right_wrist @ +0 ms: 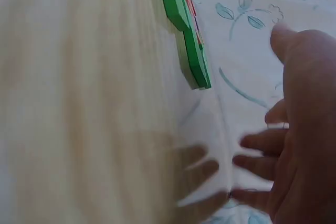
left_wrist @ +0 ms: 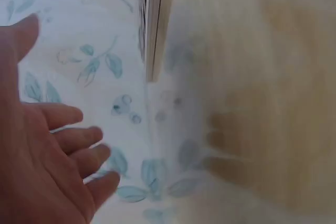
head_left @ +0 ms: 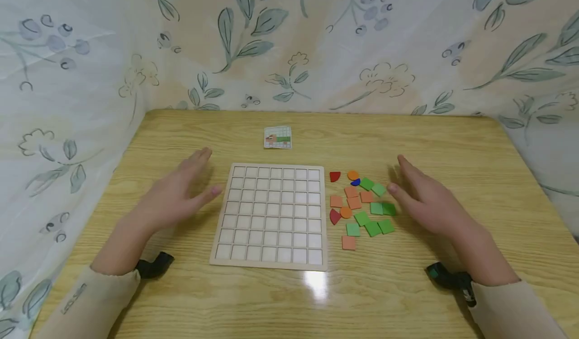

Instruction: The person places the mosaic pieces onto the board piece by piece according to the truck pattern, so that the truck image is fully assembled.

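Note:
A square wooden grid board (head_left: 269, 216) with rows of white cells lies in the middle of the table. To its right is a loose spread of small flat tiles: green squares (head_left: 373, 228), orange squares (head_left: 349, 242), orange discs (head_left: 346, 212), red wedges (head_left: 334, 177) and a blue piece (head_left: 355, 182). My left hand (head_left: 169, 198) is held left of the board, fingers extended and holding nothing. On the other side, my right hand (head_left: 431, 203) is beside the tiles, also extended and holding nothing. The left wrist view shows the board's edge (left_wrist: 155, 30) past the left palm.
Behind the board lies a small card (head_left: 278, 137) printed with a grid and a coloured picture. Floral cloth (head_left: 316, 42) rises at the back and left of the wooden table (head_left: 253, 304). Black straps (head_left: 156, 266) are on both wrists.

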`<action>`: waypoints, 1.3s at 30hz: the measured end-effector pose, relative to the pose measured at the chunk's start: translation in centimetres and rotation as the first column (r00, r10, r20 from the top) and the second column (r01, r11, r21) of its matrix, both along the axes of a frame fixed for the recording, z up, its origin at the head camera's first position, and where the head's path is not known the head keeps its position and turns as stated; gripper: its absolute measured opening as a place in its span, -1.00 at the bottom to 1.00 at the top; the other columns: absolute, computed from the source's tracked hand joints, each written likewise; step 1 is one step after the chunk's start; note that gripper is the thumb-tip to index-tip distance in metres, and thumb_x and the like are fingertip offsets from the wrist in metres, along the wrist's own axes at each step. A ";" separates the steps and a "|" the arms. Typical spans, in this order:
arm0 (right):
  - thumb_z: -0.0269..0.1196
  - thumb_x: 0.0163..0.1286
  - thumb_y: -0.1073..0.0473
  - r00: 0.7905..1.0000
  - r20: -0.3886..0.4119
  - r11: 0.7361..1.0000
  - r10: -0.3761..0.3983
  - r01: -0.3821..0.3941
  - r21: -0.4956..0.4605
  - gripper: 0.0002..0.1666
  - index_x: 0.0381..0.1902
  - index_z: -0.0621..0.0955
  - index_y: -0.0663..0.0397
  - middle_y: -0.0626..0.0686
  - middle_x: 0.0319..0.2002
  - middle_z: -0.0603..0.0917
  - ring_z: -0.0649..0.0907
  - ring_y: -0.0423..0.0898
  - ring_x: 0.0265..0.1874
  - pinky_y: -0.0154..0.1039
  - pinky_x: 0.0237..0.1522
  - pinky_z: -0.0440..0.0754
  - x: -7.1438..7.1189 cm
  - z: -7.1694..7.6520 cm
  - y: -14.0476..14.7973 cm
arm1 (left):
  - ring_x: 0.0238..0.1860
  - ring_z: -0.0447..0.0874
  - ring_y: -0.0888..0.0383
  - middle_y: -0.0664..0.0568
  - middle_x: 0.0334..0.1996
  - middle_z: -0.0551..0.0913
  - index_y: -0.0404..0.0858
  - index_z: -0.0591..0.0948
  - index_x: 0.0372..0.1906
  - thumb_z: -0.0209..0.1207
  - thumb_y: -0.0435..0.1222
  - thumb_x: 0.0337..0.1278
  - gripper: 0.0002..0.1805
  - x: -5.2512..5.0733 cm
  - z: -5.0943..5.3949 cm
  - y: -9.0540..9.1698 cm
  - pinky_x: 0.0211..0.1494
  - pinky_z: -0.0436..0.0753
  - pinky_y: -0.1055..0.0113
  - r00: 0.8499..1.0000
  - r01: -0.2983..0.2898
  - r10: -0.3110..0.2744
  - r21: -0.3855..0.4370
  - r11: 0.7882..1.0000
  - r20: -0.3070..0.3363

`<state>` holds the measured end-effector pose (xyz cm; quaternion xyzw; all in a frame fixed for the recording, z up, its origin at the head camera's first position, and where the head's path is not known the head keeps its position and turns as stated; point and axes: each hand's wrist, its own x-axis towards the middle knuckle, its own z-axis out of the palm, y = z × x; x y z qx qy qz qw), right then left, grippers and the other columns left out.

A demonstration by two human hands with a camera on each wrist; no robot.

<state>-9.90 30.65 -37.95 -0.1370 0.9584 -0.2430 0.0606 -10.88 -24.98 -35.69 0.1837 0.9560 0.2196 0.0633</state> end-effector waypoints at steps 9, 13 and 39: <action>0.47 0.43 0.35 0.966 -0.256 0.980 0.028 -0.077 -0.183 -0.61 0.18 0.79 0.03 0.01 0.10 0.80 0.66 -0.09 0.16 -0.51 0.22 0.39 2.2 -2.1 0.8 | 0.57 0.38 -0.33 -0.22 0.58 0.44 -0.32 0.48 0.59 0.33 -0.17 0.57 -0.35 1.3 -1.5 -0.5 0.58 0.33 -0.38 0.998 0.048 -0.062 0.326 0.944 0.034; 0.53 0.22 0.46 0.936 -0.318 0.956 0.154 -0.222 -0.190 -0.50 0.06 0.83 -0.07 -0.13 0.05 0.79 0.63 -0.22 0.11 -0.51 0.27 0.32 1.8 -2.9 1.3 | 0.54 0.43 -0.24 -0.15 0.50 0.54 -0.25 0.65 0.39 0.45 -0.28 0.41 -0.48 1.5 -2.7 -0.5 0.61 0.32 -0.22 0.996 0.073 -0.089 0.388 0.919 0.023; 0.59 -0.01 0.48 0.894 -0.399 0.925 0.203 -0.308 -0.221 -0.44 -0.04 0.86 -0.09 -0.09 -0.05 0.79 0.60 -0.19 0.01 -0.34 0.30 0.23 1.3 -3.8 0.8 | 0.71 0.08 -0.15 0.05 0.71 0.24 -0.08 0.52 0.60 0.65 -0.08 0.14 -0.08 0.7 -5.2 -1.5 0.67 0.11 -0.10 0.964 0.211 -0.254 0.351 0.912 0.080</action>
